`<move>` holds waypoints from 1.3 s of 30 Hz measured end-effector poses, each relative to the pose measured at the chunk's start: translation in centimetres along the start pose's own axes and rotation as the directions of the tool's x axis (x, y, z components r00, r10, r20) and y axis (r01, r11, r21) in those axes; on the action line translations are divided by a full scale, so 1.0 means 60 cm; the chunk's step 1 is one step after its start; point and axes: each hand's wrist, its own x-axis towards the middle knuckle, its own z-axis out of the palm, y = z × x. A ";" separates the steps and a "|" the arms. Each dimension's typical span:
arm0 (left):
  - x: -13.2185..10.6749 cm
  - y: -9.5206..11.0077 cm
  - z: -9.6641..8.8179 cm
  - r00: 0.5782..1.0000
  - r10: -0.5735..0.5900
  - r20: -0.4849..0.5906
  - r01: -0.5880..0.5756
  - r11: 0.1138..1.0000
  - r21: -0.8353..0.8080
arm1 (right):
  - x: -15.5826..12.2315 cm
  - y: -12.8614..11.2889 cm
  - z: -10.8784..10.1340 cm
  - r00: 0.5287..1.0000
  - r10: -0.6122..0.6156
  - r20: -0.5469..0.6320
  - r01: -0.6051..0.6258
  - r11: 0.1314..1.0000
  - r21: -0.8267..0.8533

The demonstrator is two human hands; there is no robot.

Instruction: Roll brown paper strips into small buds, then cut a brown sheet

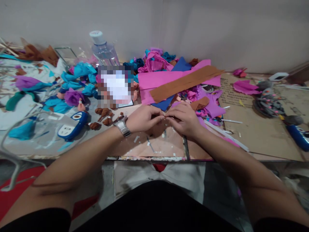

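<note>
Forearms meet over table (135, 149); left hand (145, 118), right hand (184, 120) fingertips pinched together on something tiny, unidentifiable. Likely twisting it; next calls for steady grip.

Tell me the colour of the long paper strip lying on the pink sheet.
The strip is brown; the head view shows it.

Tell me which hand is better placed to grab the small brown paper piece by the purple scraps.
Probably the right hand: the brown paper piece lies just beyond its knuckles, while the left hand would have to cross over it. Both are busy pinching together.
</note>
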 end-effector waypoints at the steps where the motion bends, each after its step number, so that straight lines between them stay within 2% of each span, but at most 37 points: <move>1: 0.000 0.000 0.002 1.000 0.020 -0.017 -0.019 0.999 0.051 | 0.000 -0.001 0.000 1.000 0.004 -0.001 -0.004 1.000 0.006; 6: -0.001 -0.005 0.009 0.994 0.109 -0.025 -0.098 0.959 0.266 | -0.001 -0.002 0.001 1.000 0.025 -0.003 -0.024 0.997 0.068; 11: -0.002 -0.008 0.011 0.986 0.164 -0.034 -0.142 0.927 0.346 | 0.000 -0.005 0.000 0.999 0.034 -0.019 -0.032 0.994 0.102; 23: -0.003 -0.010 0.018 0.978 0.199 -0.062 -0.159 0.907 0.390 | 0.002 -0.010 -0.005 0.996 0.092 -0.022 -0.086 0.979 0.186; 29: -0.004 -0.010 0.021 0.971 0.231 -0.068 -0.186 0.898 0.398 | 0.004 -0.013 -0.007 0.989 0.149 0.012 -0.148 0.957 0.249; 39: -0.006 -0.006 0.019 0.965 0.245 -0.087 -0.199 0.911 0.360 | 0.003 -0.013 -0.003 0.983 0.170 0.066 -0.181 0.949 0.258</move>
